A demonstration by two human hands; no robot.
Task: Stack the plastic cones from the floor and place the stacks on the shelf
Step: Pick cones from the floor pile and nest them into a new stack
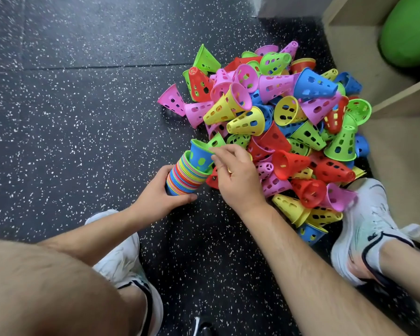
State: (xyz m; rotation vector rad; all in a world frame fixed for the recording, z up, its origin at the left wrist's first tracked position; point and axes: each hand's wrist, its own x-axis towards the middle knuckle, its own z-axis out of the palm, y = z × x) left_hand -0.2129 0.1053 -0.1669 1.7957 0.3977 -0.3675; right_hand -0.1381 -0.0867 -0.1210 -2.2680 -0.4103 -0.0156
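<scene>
If crooked, the blue perforated plastic cone [200, 157] could jam.
Left hand [163, 190] grips multicoloured cone stack [183, 177]; right hand [235, 177] pinches that cone.

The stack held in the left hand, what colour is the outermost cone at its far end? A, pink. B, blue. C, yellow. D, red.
B: a blue cone sits nested in the far end of the stack that the left hand grips, and the right hand pinches its rim.
</scene>
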